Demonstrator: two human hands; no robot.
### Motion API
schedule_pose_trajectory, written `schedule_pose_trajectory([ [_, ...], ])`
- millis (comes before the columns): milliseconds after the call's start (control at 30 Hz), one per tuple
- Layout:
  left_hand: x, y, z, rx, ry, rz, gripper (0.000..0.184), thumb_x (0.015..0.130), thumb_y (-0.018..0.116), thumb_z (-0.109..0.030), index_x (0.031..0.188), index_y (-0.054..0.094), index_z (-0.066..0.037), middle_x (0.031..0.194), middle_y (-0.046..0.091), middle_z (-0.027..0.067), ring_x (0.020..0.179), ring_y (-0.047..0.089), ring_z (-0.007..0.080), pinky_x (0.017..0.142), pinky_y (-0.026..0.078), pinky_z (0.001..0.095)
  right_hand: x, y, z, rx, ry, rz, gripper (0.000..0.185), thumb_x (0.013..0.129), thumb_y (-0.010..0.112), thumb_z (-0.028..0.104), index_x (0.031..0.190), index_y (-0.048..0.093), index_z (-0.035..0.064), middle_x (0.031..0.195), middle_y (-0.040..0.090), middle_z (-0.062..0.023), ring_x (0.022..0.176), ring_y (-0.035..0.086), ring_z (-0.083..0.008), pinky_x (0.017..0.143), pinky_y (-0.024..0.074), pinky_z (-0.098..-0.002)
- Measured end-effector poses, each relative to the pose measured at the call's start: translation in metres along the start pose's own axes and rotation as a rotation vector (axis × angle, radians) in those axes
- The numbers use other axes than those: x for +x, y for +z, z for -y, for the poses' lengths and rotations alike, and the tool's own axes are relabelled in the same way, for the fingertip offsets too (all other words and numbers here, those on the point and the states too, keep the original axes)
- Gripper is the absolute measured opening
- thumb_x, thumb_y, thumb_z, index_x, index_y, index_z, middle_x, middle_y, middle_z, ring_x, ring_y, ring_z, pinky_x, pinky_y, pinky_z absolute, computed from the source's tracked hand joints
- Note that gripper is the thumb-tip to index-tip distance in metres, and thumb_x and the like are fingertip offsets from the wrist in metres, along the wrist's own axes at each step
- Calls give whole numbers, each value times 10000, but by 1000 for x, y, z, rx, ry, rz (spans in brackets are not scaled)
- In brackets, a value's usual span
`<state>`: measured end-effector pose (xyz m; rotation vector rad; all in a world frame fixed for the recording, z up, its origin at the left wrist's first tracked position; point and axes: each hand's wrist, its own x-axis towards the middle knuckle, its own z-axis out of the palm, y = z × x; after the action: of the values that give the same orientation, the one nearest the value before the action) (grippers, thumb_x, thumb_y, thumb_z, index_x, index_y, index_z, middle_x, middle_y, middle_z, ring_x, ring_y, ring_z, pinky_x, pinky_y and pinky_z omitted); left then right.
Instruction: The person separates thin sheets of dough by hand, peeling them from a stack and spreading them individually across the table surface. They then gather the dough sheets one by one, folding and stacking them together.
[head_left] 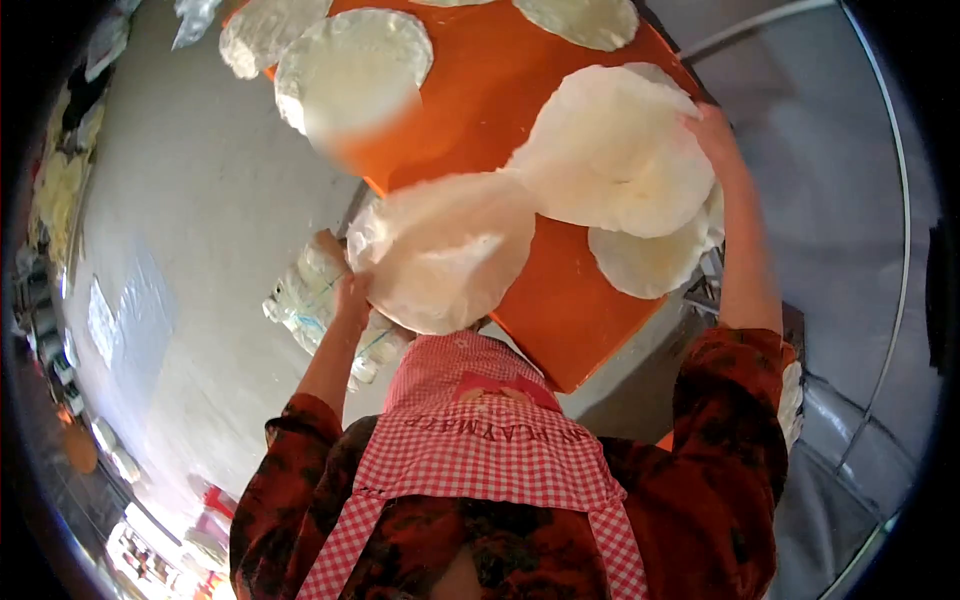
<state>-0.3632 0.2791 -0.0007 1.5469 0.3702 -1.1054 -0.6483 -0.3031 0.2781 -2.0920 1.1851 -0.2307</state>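
My left hand [350,297] is closed on the left edge of a thin, round, translucent sheet [450,250], which hangs partly beyond the orange table [575,320]. At the right, my right hand [708,130] touches the upper right edge of a larger pale round sheet [620,150]; whether its fingers grip the edge is hard to tell. The two sheets meet or overlap near the middle. Under the larger one, another round sheet [645,262] sticks out toward the table's near right side.
More round sheets lie at the table's far end, one [355,70] at the left and one [585,18] at the right. A bundle of pale wrapped items [305,290] is below my left hand. A grey sheet wall [820,180] stands at the right.
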Motion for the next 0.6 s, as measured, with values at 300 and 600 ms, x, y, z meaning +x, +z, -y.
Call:
schedule_pose_trajectory([
  [300, -93, -31, -53, -75, 103, 89, 274, 816, 545, -167, 1020, 556, 15, 942, 604, 103, 848, 612, 221, 707, 536, 367, -24, -77, -19, 2, 41, -161, 302, 828, 577, 269, 915, 620, -17, 760, 636, -116, 681, 620, -235, 659, 492, -379],
  [600, -226, 145, -89, -30, 194, 369, 314, 856, 505, -195, 1091, 531, 13, 989, 605, 104, 866, 616, 216, 694, 520, 333, -211, 185, 93, -165, -531, 104, 237, 842, 529, 210, 964, 601, 20, 845, 627, -189, 782, 621, -343, 706, 484, -452],
])
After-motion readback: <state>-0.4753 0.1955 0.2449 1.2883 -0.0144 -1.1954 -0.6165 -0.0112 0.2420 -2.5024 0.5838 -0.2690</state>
